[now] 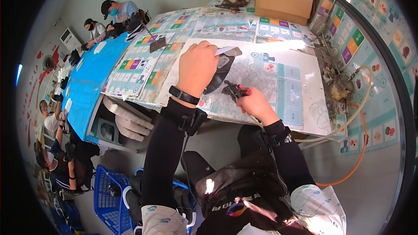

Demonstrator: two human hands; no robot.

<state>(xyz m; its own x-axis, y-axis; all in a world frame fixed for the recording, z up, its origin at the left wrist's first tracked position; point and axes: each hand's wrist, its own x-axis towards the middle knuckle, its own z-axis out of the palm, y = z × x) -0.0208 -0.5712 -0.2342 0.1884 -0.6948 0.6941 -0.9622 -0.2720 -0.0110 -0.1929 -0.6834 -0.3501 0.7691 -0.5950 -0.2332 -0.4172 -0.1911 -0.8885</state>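
Note:
My left hand [198, 67] is closed on a dark, curved piece [220, 73] that looks like part of a shoe upper, with a pale strip along its top. Fingers and wrist cover much of it, so its full shape is hidden. To its right, my right hand [257, 105] grips a small black spray gun [235, 89] with red knobs. The nozzle end points left toward the dark piece, a short way off. Beneath both lies a printed sheet [285, 88], stained grey in the middle, on the table.
A pale hose [370, 82] and an orange hose [362, 148] loop at the right. An open cardboard box [283, 6] with dark items stands at the back. Blue baskets [109, 196] sit lower left. Other people work along the blue table [93, 87].

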